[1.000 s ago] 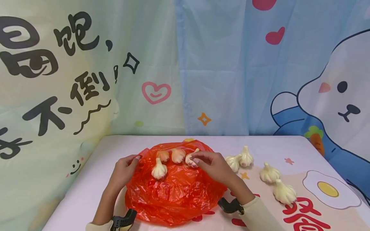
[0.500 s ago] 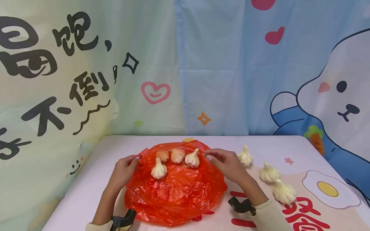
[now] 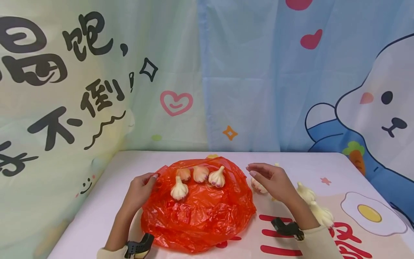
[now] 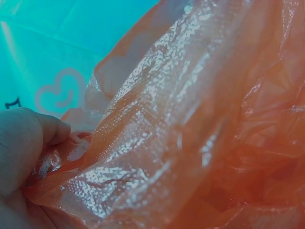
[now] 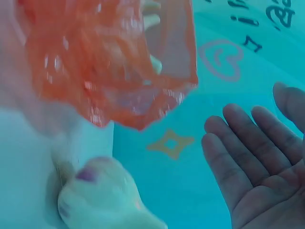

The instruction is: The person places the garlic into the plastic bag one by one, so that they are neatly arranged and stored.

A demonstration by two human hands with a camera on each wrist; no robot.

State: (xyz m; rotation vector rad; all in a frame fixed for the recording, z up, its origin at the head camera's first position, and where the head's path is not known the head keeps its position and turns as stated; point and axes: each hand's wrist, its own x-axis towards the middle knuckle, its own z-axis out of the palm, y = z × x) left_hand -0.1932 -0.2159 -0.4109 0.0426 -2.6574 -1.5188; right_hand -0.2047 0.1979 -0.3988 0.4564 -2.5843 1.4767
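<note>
A red plastic bag [image 3: 200, 219] lies on the table with several garlic bulbs [image 3: 179, 189] at its opening. My left hand [image 3: 139, 190] pinches the bag's left edge; in the left wrist view its thumb and fingers [image 4: 55, 129] grip the crinkled film [image 4: 143, 143]. To the right of the bag hovers my right hand [image 3: 275, 180], empty, its fingers extended and slightly bent. A garlic bulb with purple marks [image 3: 258, 185] lies beside those fingers, partly hidden. The right wrist view shows the open palm [image 5: 262, 167] apart from a bulb [image 5: 102, 195] and the bag [image 5: 105, 62].
Two more bulbs [image 3: 305, 193] [image 3: 321, 214] sit on the table to the right, partly behind my right forearm. Another shows only its tip behind my right hand. A printed cloth [image 3: 372, 198] covers the tabletop, and a patterned curtain [image 3: 239, 72] hangs behind.
My right hand has left the bulb at the bag's upper right and moved rightward, off the bag toward the bulbs on the table. My left hand still holds the bag edge.
</note>
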